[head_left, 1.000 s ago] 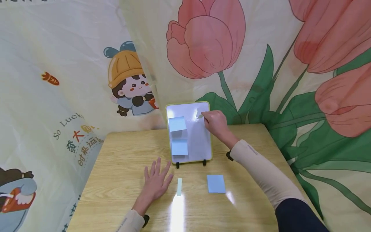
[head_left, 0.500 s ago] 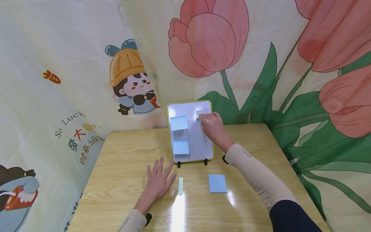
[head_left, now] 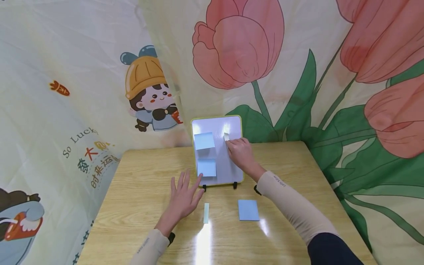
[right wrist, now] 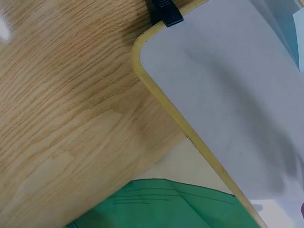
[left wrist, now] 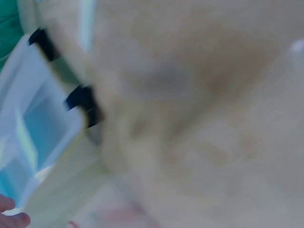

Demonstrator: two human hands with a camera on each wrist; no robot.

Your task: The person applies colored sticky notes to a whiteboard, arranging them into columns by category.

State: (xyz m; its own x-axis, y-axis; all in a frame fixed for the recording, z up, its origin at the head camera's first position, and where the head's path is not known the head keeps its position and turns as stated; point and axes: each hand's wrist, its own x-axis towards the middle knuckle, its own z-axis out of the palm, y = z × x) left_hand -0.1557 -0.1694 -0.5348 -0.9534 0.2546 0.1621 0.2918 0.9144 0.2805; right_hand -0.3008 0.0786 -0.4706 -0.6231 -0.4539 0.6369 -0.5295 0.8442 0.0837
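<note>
A small whiteboard [head_left: 228, 169] with a yellow-green rim stands upright on two black feet. Two light-blue sticky notes, an upper one [head_left: 204, 141] and a lower one [head_left: 207, 168], hang on its left half. On the right half, my right hand [head_left: 241, 151] has curled fingers at the lower end of a narrow pale paper strip [head_left: 226, 136]; the fingertips cover that end. My left hand [head_left: 183, 197] spreads its fingers by the board's lower left corner, one fingertip overlapping the lower note. In the left wrist view only fingertips [left wrist: 14, 219] of it show.
A pale-green narrow strip [head_left: 206, 213] lies on the wooden table [head_left: 142, 206] before the board. To its right lies a blue sticky-note pad [head_left: 248, 210]. A printed cloth [head_left: 212, 99] with tulips hangs behind the table. A black foot [right wrist: 166, 12] clips the board's lower edge.
My right hand has moved down along the board, and the pale strip now shows upright above its fingers. The left hand has shifted up and slightly right, towards the lower note.
</note>
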